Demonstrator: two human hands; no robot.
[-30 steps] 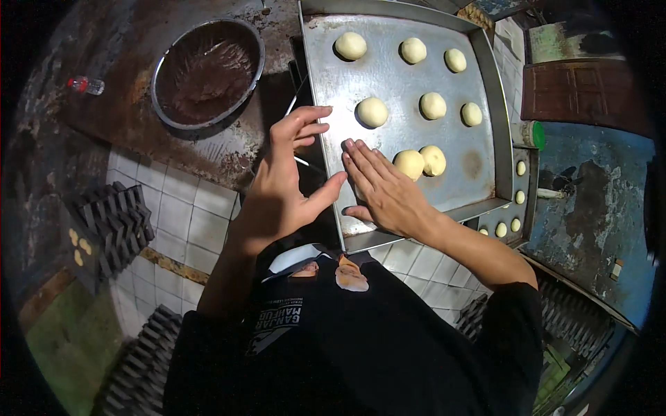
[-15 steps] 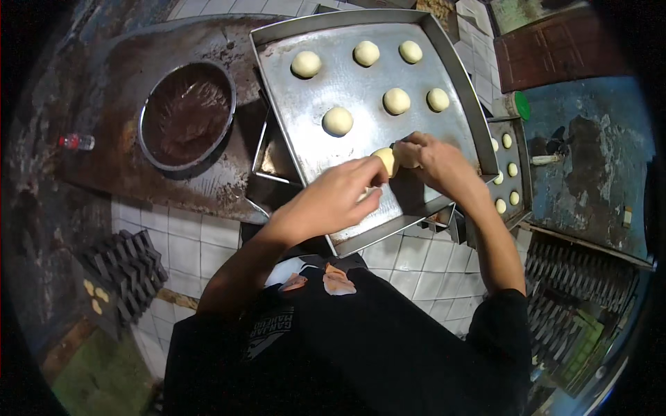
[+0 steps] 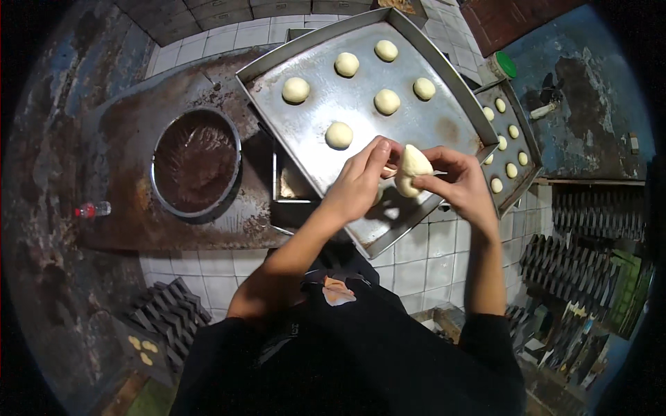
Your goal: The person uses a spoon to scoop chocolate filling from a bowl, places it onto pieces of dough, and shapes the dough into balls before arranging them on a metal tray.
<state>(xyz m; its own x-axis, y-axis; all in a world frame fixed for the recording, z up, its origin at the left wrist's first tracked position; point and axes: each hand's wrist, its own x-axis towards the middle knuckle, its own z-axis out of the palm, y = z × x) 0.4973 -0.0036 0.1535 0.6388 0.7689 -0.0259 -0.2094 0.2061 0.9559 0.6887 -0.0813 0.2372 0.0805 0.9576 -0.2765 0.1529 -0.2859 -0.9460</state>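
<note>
Above the near part of a large metal baking tray (image 3: 277,62), my right hand (image 3: 461,184) grips a pale, elongated lump of dough (image 3: 415,166) between thumb and fingers. The lump stands upright, with a pointed top. Beside it on the left, my left hand (image 3: 361,177) has its fingers curled and thumb drawn in; what they hold, if anything, is hidden. Part of a dough ball (image 3: 378,197) shows below the left fingers. Several smooth round dough balls (image 3: 387,102) sit spaced apart on the far part of the tray.
A round metal bowl (image 3: 238,163) coated inside with dark brown stuff stands on a stained table (image 3: 118,166) at the left. A small red-capped bottle (image 3: 94,209) lies farther left. At the right are another tray (image 3: 531,145) of dough balls and a green-lidded tub (image 3: 503,66).
The view has shifted and turned. My hands have moved apart, and the dough lump between them now stands upright in my right hand, more fully in sight.
</note>
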